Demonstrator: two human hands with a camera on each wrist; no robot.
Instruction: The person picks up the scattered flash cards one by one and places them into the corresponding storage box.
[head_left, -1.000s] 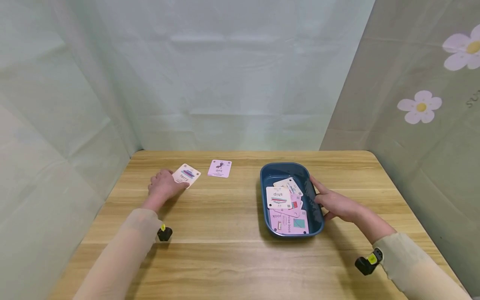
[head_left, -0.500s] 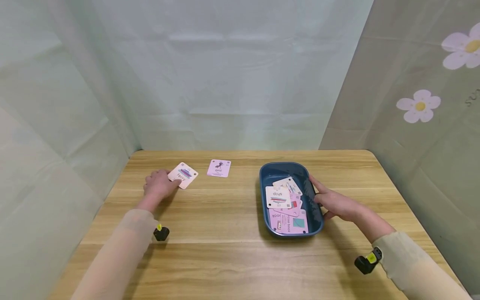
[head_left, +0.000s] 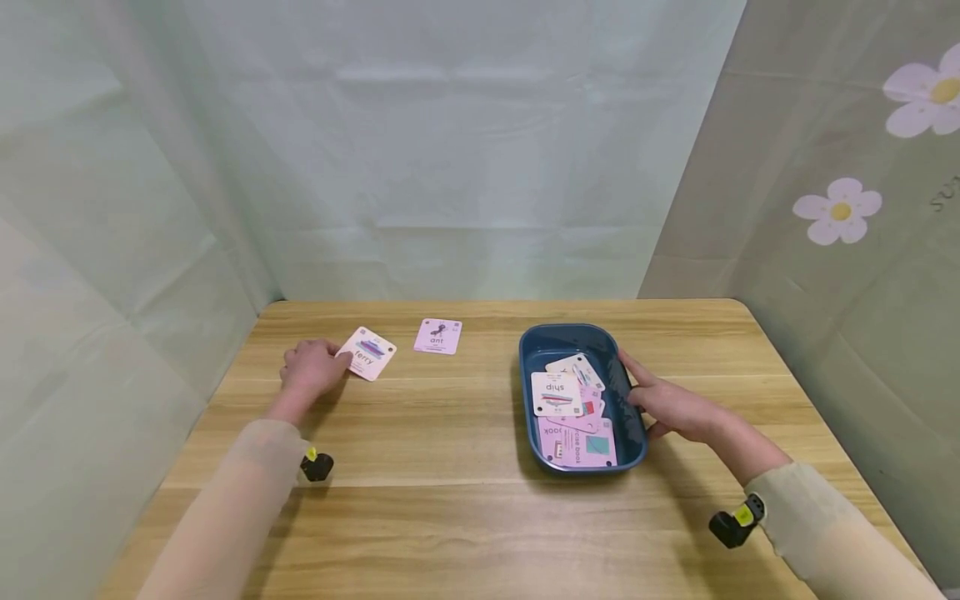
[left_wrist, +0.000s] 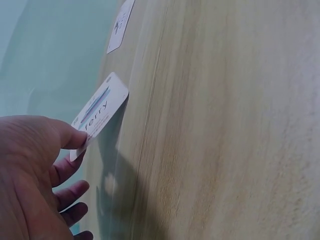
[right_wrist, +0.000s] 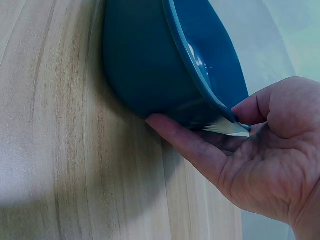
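My left hand (head_left: 311, 367) pinches a white picture card marked "ferry" (head_left: 369, 350) by its near-left edge, thumb on the printed face. In the left wrist view the card (left_wrist: 102, 102) is tilted, with its far corner close to the table and a shadow beneath. Beyond it lies a pink "ant" card (head_left: 438, 337), flat on the wood. On the right, my right hand (head_left: 675, 408) grips the side of a blue plastic tub (head_left: 562, 342), thumb at the rim and fingers against the outer wall. Inside the tub, a white "ship" card (head_left: 557, 385) rests on top of several other cards.
The wooden table (head_left: 420, 517) has its far edge against a pale cloth curtain (head_left: 480, 167). More cloth hangs at both sides, with printed flowers (head_left: 840, 212) on the right. Each wrist wears a small black camera (head_left: 731, 528).
My left hand has shifted a little to the left with the ferry card, and its thumb has drawn back toward the card's edge. The right hand and the tub have stayed in place.
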